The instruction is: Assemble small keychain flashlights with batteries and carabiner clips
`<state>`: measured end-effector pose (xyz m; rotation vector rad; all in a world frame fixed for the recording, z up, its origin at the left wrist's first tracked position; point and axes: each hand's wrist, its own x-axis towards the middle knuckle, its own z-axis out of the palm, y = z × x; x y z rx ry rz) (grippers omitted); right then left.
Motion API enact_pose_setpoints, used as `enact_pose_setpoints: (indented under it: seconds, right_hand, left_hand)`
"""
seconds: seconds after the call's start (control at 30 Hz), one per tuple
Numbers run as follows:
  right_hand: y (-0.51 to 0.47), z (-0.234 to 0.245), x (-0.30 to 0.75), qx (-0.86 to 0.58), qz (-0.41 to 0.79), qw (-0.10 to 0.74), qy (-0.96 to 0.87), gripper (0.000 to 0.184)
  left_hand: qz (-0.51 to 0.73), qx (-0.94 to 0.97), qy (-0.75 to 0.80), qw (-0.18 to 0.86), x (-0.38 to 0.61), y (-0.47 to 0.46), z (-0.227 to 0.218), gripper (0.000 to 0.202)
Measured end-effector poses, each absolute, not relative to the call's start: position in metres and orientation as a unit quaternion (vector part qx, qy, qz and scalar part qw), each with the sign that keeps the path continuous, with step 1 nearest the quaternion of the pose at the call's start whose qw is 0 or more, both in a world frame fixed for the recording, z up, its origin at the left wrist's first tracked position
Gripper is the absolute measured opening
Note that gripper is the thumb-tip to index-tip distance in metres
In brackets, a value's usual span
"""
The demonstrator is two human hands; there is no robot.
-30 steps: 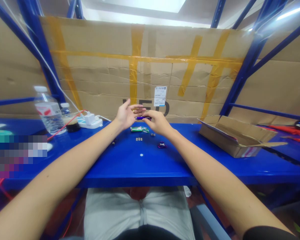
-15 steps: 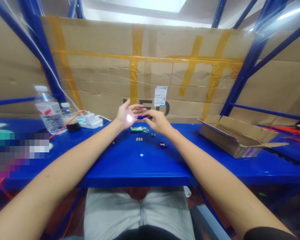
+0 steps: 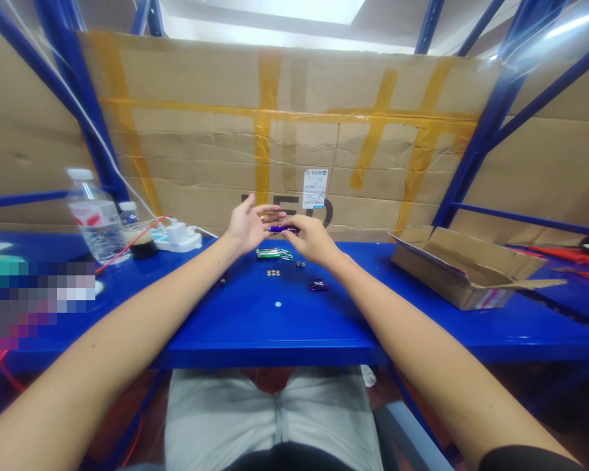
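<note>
The purple tube is looking like shiny metal, the table is gleaming smooth, and the cardboard box is looking dull.

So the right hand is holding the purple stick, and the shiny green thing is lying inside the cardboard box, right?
Not quite: the shiny green thing isn't in the cardboard box. The head view shows it lying on the blue table. The right hand is indeed holding the purple stick.
</note>
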<state>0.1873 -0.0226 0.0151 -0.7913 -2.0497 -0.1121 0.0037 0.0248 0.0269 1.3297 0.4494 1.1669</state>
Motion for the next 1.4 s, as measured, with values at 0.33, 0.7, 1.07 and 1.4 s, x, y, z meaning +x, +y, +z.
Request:
enact_pose_setpoints:
  seconds: [0.33, 0.7, 1.07, 1.4]
  right_hand:
    - [-0.0212, 0.014, 0.1888, -0.305, -0.054, 0.452, -0.836, 0.022]
    - [-0.019, 0.0131, 0.1902, -0.296, -0.065, 0.45, -0.84, 0.022]
    - [-0.0142, 0.0117, 0.1925, -0.277, -0.107, 0.449, -0.843, 0.022]
    - [-0.0145, 0.0121, 0.1921, -0.289, -0.115, 0.43, -0.848, 0.022]
  left_hand:
    - [0.506, 0.539, 0.179, 0.649, 0.0036, 0.0253, 0.0279, 0.061]
    - [0.505, 0.524, 0.178, 0.662, 0.004, 0.0235, 0.029, 0.059]
    - [0.506, 0.518, 0.18, 0.666, 0.0042, 0.0244, 0.029, 0.059]
    - [0.506, 0.506, 0.182, 0.674, 0.0044, 0.0231, 0.0304, 0.061]
